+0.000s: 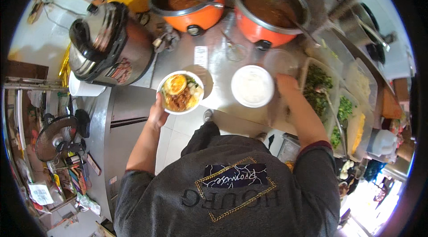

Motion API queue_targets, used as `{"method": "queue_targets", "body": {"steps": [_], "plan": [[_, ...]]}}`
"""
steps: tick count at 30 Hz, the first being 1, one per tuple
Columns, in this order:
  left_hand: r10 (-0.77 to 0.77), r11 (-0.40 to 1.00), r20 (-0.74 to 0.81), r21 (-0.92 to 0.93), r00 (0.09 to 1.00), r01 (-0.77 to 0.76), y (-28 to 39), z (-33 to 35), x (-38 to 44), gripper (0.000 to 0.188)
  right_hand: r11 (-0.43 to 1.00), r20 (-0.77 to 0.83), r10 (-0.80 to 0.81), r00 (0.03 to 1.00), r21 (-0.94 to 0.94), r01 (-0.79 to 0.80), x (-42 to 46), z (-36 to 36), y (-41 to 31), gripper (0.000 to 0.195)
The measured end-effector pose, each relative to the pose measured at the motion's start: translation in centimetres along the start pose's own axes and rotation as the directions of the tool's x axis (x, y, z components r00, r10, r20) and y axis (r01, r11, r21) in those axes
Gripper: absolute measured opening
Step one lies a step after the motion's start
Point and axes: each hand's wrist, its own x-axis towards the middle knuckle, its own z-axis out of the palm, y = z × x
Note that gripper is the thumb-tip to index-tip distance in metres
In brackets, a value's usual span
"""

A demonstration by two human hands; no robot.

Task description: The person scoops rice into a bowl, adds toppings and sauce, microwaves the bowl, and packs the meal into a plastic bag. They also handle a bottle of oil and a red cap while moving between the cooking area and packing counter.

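My left hand grips the side of a white round bowl and holds it past the counter's front edge. In that bowl are a fried egg, chopped brown meat, pale diced pieces and some greens. A second white round bowl or stack of bowls sits on the steel counter, its inside pale. My right hand is just right of it, at the near edge of a clear round plastic lid or container. Its fingers are blurred, so I cannot tell whether it grips that.
Two orange cookers hold brown sauce with ladles at the back. A large electric pressure cooker stands left. Clear trays of chopped greens line the right. A paper slip and a fan are also present.
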Motion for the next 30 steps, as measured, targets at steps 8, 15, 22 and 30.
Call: {"method": "queue_targets", "body": {"steps": [8, 15, 22, 30], "plan": [[-0.097, 0.872, 0.033, 0.484, 0.995, 0.069, 4.7, -6.2, 11.5, 0.069, 0.806, -0.667, 0.365, 0.649, 0.575, 0.138, -4.3, -3.7, -2.0, 0.023], [0.248, 0.891, -0.077, 0.409, 0.966, -0.196, 5.5, -3.2, 11.6, 0.047, -0.271, -0.069, 0.533, 0.843, 0.93, 0.248, -1.8, -2.4, -20.2, 0.031], [0.309, 0.887, -0.161, 0.404, 0.937, -0.223, 4.1, -3.1, 11.0, 0.055, -0.258, -0.123, 0.228, 0.966, 0.949, 0.182, 8.2, 2.8, -33.2, 0.035], [0.403, 0.828, -0.099, 0.462, 0.91, -0.316, 3.0, -2.6, 12.2, 0.043, 0.399, -0.227, 0.249, 0.941, 0.91, 0.114, 8.6, 0.6, -36.3, 0.041]]}}
